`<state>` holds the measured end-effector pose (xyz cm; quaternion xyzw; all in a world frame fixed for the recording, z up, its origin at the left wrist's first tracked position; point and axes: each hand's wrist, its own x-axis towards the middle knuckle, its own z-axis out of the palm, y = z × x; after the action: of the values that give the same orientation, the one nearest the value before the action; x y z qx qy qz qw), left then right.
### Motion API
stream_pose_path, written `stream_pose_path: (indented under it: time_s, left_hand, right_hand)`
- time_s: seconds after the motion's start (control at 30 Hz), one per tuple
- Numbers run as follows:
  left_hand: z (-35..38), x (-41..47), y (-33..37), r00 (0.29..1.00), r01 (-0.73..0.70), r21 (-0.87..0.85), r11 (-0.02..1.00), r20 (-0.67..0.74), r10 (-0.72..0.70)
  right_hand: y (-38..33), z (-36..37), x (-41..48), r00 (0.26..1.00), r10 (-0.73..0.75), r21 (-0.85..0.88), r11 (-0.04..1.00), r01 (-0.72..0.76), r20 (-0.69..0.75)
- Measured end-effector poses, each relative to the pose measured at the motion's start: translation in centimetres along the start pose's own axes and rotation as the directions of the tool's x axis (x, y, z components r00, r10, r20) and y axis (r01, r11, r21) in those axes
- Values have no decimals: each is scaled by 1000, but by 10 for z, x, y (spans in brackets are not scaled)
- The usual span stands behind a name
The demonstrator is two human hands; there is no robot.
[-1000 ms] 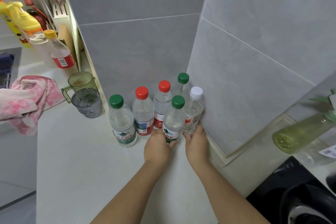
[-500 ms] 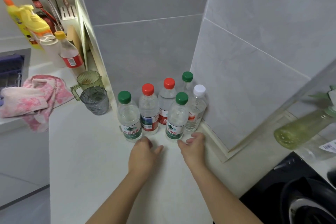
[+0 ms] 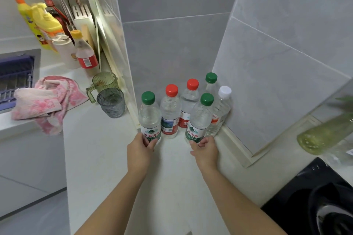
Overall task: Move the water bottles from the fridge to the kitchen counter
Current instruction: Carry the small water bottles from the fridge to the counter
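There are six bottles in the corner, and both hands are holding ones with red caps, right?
Almost. Six bottles is right, but the head view shows green caps on the held ones. The left hand grips the left green-capped bottle, and the right hand grips the front green-capped bottle. No hand touches the red-capped bottles behind.

Six clear water bottles (image 3: 170,109) stand upright, bunched in the counter (image 3: 107,158) corner — three green caps, two red, one white; the left bottle (image 3: 149,118) and front bottle (image 3: 200,118), both green-capped, stand foremost.
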<state>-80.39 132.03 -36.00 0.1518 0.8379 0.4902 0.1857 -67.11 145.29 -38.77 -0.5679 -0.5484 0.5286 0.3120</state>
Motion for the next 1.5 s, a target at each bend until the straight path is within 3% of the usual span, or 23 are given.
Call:
stream_pose_path:
  time_s: [0.1,0.33,0.7,0.83,0.93,1.03,1.2,1.33,1.5]
  left_hand:
    - [-7,0,-1,1000,0,46,999,19,-1]
    - [-19,13,-3,993,-78,142,987,100,64]
    - [-21,22,-9,979,-141,165,976,172,112]
    - [-30,18,-8,973,-165,291,942,207,106]
    - [-50,11,-14,968,-196,494,847,236,86]
    - [-72,-2,-24,952,-301,713,633,261,160]
    - [-106,-32,-26,921,-380,805,455,284,267]
    - [-137,-69,-24,883,-432,809,399,291,368]
    - [-168,-125,-22,846,-405,828,387,179,503]
  right_hand:
    - [4,8,-20,1000,7,-65,998,-7,7]
    - [-16,52,-28,972,-78,-139,984,111,222]
    - [-14,69,-13,977,-94,-268,953,144,190]
    - [-22,56,-24,954,-146,-300,927,224,261]
    - [-30,32,-39,924,-176,-463,824,327,340]
    - [-35,5,-58,891,-183,-661,613,434,415]
    - [-44,-24,-93,840,-211,-782,308,542,499]
    - [-52,-38,-127,813,-169,-771,258,582,558]
    - [-75,-45,-164,695,-313,-694,136,707,647]
